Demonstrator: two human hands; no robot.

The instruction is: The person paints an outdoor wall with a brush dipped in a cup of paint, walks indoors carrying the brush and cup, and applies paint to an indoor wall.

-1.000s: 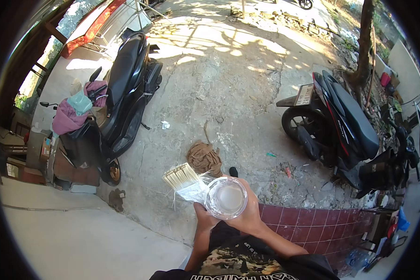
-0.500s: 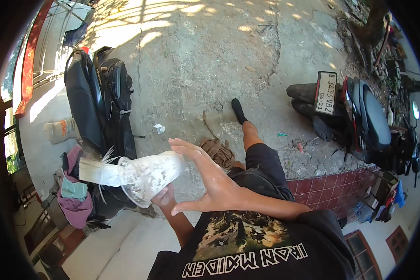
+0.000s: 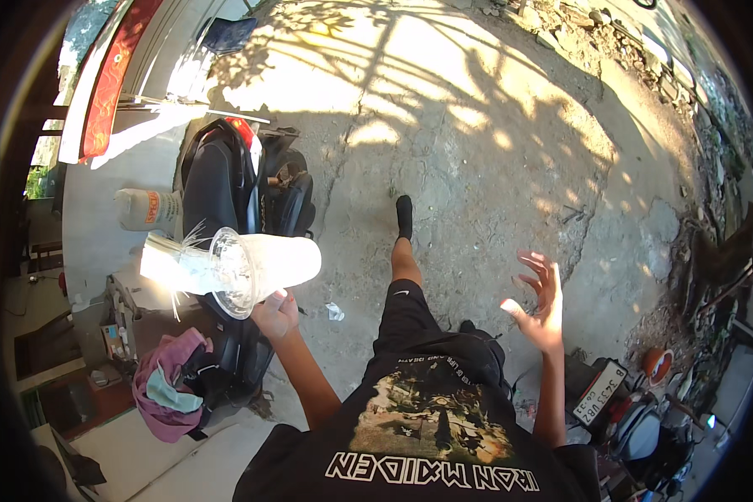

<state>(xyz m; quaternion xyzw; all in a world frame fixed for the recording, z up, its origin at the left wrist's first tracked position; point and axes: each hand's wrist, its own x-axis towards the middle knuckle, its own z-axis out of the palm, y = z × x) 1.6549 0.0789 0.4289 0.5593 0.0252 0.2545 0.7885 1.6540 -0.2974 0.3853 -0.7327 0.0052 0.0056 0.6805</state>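
The left hand (image 3: 276, 315) grips a clear plastic cup (image 3: 286, 259) from below, near its rim, with the thumb up against the wall. The cup is tipped onto its side in the air, its wide mouth facing left and its base facing right; glare whitens much of its wall, and what is inside cannot be told. A pale brush (image 3: 174, 266) sticks out to the left beyond the cup's rim, with loose strands fanning from it; its far end is hidden by the cup, so how it is held cannot be told.

The right hand (image 3: 540, 308) is released and well apart from the cup, raised over the concrete ground (image 3: 477, 188) with its fingers spread and slightly bent.

Behind the brush and cup stands a black scooter (image 3: 213, 188), with a pink cloth (image 3: 169, 414) and a pale green cloth (image 3: 172, 391) bundled at its near end. A white sack (image 3: 148, 210) sits beside its seat. A crumpled white scrap (image 3: 335, 311) lies on the ground near the left hand. One foot in a black sock (image 3: 405, 219) is stretched forward. Another scooter (image 3: 644, 431) is at the lower right.
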